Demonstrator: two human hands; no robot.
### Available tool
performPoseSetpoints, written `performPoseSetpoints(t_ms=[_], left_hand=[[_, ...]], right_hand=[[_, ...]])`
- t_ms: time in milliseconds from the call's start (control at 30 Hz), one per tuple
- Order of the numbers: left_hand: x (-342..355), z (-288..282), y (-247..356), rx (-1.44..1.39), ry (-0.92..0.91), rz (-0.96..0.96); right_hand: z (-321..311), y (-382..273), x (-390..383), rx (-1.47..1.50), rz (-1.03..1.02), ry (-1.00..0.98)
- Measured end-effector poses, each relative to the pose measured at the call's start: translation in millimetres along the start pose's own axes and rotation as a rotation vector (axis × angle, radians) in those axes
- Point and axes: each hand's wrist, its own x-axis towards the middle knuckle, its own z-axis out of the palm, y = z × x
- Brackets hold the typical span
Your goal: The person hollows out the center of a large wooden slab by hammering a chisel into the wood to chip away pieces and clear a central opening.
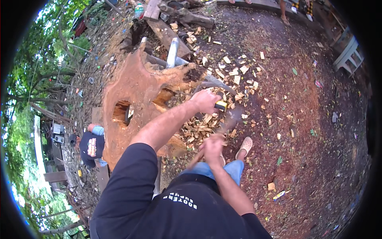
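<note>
My left hand (206,101) is closed around a tool with a yellow-and-black handle (221,105), probably a chisel; its working end is hidden behind the hand. The hand is beside the right edge of a large reddish-brown wood slab (131,85), which has a cut-through hole and a hollowed notch. Lower down, in front of my legs, my right hand (214,146) grips the wooden handle (196,159) of a hammer. Its grey head (234,116) is smeared by motion, close to the butt of the yellow-and-black handle.
Pale wood chips (207,129) cover the ground beside the slab. Metal pipes (172,52) and old planks (167,36) lie at its far end. Another person (90,147) is beyond the left edge. A white plastic chair (350,57) stands far right; bare feet show at the top.
</note>
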Motion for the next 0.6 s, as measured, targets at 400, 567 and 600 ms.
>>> performPoseSetpoints(t_ms=[400, 567, 600], left_hand=[[-18, -22, 0, -0.005, -0.196, -0.126], [-11, -5, -3, -0.016, -0.052, -0.083], [-12, -1, -6, -0.021, -0.020, -0.103]], right_hand=[[-46, -52, 3, 0.298, -0.127, 0.440], [-12, -17, 13, -0.038, 0.105, -0.071], [-18, -16, 16, -0.035, 0.103, -0.072]])
